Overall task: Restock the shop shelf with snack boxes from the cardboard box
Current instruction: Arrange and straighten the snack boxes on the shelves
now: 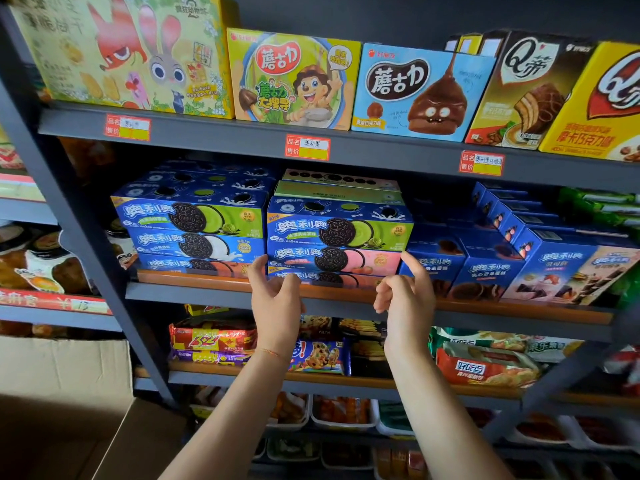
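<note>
Cardboard box [62, 372]: at the lower left, beside the shelf frame, flaps open; its contents cannot be seen from this angle.

Middle shelf [214, 295], left stack [194, 233]: blue cookie boxes piled three high at the front, green-cream pack on top, white-cream below it, a pink one at the bottom. More boxes of the same kind sit behind.

Middle shelf, centre stack [337, 244]: green-cream box on top, pink-cream box [334, 260] beneath it, a further box partly hidden under that. A pale green box [341, 183] lies flat on top at the rear.

Left hand [275, 299]: raised in front of the shelf edge, at the left end of the centre stack. Fingers loosely curled and spread, gripping nothing; whether the fingertips touch the pink-cream box cannot be told.

Right hand [405, 296]: at the right end of the same stack, index finger extended upward near the box corner, the other fingers curled. It holds nothing.

Right of the hands: smaller blue boxes [485, 268] stand upright in rows, close together.

Upper shelf [242, 135]: large snack cartons standing side by side, with red price tags [307, 147] on the shelf edge.

Lower shelf [346, 381]: wrapped biscuit packets [213, 341] lying flat.
</note>
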